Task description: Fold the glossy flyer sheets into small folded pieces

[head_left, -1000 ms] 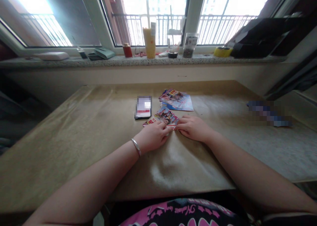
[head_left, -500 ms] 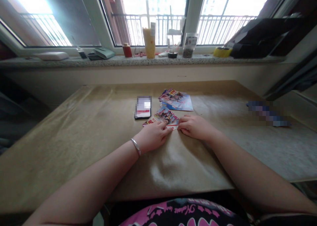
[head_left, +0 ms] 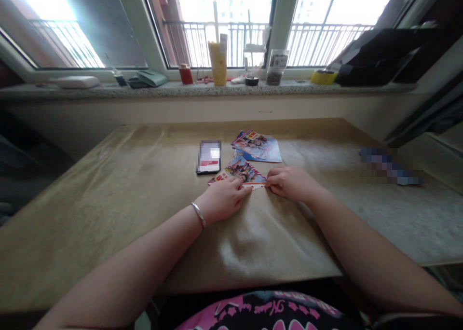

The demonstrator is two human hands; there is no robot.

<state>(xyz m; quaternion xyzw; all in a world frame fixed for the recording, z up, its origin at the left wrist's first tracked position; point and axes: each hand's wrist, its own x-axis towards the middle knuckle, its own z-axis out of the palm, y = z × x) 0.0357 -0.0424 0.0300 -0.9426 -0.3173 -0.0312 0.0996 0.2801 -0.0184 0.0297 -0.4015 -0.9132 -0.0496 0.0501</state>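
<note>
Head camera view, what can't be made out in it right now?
All in the head view:
Printed paper: partly covered by the left hand.
Right hand: too small to tell whether it pinches or presses the paper.
Phone: screen details lost to pixelation.
Far-right item: pixelated.
Paper pile: lower sheets covered by upper ones.
Shirt: cut off by bottom edge.
</note>
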